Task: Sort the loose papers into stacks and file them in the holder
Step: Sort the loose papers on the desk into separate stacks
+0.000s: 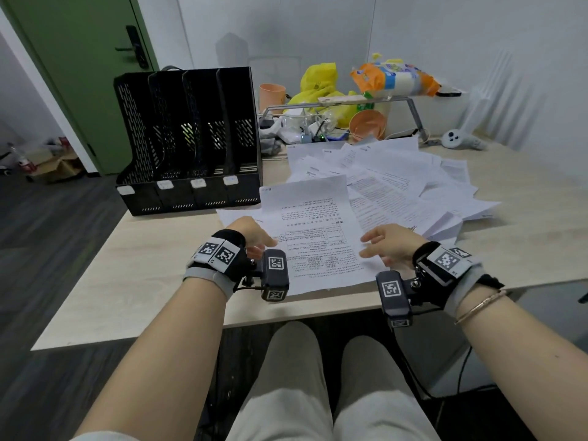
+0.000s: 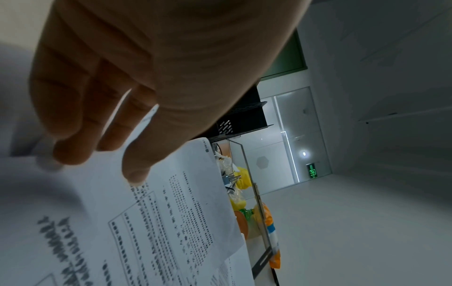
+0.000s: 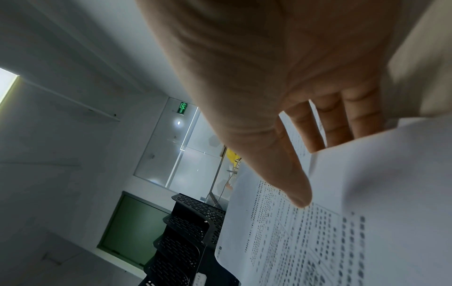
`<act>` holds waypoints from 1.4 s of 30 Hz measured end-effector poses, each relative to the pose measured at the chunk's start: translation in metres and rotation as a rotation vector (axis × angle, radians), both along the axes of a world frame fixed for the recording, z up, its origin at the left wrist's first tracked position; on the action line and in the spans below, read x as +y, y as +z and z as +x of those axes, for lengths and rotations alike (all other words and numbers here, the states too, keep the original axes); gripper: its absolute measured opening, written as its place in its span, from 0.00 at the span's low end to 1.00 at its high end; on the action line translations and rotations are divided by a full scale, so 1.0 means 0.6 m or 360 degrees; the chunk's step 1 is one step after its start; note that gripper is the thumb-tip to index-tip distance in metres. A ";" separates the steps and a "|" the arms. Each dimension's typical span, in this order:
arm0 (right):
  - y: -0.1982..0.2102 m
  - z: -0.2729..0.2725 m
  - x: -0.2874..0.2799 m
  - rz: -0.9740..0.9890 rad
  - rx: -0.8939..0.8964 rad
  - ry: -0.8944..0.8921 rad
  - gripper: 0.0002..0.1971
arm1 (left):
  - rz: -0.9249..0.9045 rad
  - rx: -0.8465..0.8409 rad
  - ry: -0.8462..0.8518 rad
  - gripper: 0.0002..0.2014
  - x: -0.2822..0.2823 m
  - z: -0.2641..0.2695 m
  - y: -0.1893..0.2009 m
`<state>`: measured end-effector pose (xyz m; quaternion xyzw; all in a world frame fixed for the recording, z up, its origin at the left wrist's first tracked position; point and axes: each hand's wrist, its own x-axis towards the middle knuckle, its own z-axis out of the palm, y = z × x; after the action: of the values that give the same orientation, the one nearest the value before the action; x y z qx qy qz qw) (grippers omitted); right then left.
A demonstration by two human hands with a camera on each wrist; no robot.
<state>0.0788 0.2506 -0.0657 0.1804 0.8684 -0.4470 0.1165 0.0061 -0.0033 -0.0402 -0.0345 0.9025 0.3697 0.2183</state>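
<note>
A black mesh file holder (image 1: 133, 122) with several slots stands at the back left of the table, and also shows in the wrist views (image 2: 247, 114) (image 3: 190, 228). Its slots look empty. Loose printed papers (image 1: 397, 179) lie fanned out at the right. One printed sheet (image 1: 311, 224) (image 2: 171, 212) (image 3: 318, 241) lies on top, in front of me. My right hand (image 1: 369, 246) (image 3: 315, 172) pinches its right edge, thumb on top and fingers under the paper. My left hand (image 1: 262, 246) (image 2: 102, 162) lies at the left edge, fingers fairly straight, thumb tip touching the sheet.
Behind the papers a metal riser (image 1: 410, 103) carries a snack bag (image 1: 391, 78) and yellow bags. An orange cup (image 1: 272, 93), an orange bowl (image 1: 367, 124) and cables sit around it. A white controller (image 1: 461, 141) lies at the far right. A green door (image 1: 79, 74) is behind the holder.
</note>
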 end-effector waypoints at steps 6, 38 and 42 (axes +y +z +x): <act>-0.002 -0.003 -0.015 0.0107 0.0015 0.0104 0.23 | -0.0102 0.0034 -0.0044 0.09 0.008 0.004 -0.013; 0.128 -0.046 -0.120 0.0103 0.1029 0.0198 0.44 | -0.0466 0.0999 0.0014 0.26 -0.080 -0.046 0.055; 0.170 -0.080 -0.155 0.0181 0.0903 0.0337 0.36 | -0.0544 0.1203 -0.0015 0.27 -0.094 -0.047 0.087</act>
<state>0.0308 0.1576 0.0364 -0.0368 0.9039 -0.4155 -0.0949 -0.0221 -0.0600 0.0121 0.0722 0.9676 0.2001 -0.1356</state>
